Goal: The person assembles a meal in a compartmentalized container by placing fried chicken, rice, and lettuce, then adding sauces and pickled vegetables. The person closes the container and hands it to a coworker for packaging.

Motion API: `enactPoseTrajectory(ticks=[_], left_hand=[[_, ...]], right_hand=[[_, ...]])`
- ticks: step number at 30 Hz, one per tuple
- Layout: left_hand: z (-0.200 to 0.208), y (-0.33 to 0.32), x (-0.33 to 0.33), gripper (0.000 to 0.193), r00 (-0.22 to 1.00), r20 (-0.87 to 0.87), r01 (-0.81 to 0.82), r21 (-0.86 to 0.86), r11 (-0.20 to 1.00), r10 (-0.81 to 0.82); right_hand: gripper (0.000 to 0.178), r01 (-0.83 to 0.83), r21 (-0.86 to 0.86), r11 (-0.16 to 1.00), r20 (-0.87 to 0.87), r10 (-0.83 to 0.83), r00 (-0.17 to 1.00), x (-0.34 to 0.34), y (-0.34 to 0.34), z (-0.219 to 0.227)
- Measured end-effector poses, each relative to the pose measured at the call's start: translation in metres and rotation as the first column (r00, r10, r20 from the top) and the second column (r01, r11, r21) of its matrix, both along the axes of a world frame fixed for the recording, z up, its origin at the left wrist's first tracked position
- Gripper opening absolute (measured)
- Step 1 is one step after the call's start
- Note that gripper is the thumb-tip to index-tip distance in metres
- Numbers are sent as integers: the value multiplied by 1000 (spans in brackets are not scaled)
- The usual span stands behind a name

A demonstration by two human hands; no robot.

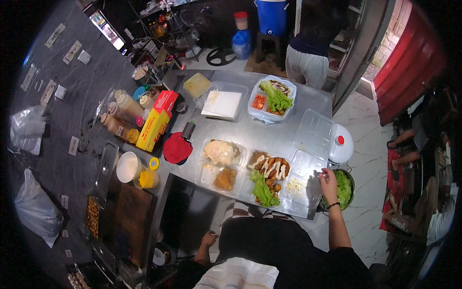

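Observation:
My right hand (328,184) is over the table's right edge, between a clear lid (298,185) with yellowish bits on it and a pot of green lettuce (343,189). Its fingers are curled together; what they hold, if anything, is too small to make out. Low beside my body hangs my left hand (208,239), empty, with its fingers loosely apart. In front of me lies an open clear container with sauce-striped fried pieces (274,167) and a lettuce leaf (262,190). Left of it, another holds food under a creamy sauce (220,152) and brown pieces (224,178).
A filled white container (252,107) stands at the table's far side. Sauce bottles (127,103), a yellow-red box (154,125) and a red cloth (177,148) are to the left. A white lid with a red knob (342,147) sits right. A person (308,60) stands beyond the table.

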State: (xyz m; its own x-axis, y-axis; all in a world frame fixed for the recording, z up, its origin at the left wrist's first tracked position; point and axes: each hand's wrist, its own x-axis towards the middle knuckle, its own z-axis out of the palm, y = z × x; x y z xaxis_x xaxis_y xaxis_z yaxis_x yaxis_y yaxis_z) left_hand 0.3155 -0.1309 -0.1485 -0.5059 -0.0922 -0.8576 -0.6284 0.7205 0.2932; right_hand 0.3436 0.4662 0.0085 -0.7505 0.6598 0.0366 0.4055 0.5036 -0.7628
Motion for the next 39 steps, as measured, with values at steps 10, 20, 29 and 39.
enactPoseTrajectory(ticks=[10, 20, 29, 39], left_hand=[[19, 11, -129, 40, 805, -134, 571, -88, 816, -578], [180, 0, -302, 28, 447, -754, 633, -114, 766, -482], [132, 40, -394, 68, 330, -789, 402, -379, 834, -518], [109, -32, -363, 69, 199, -808, 493, -406, 769, -555]], right_hand=[[26, 401, 97, 911, -139, -387, 912, 46, -29, -7], [38, 614, 190, 766, 410, -630, 659, 201, -229, -184], [38, 12, -184, 983, 512, 86, 855, 197, -362, -149], [21, 33, -206, 978, 563, 91, 821, 208, -355, -137]])
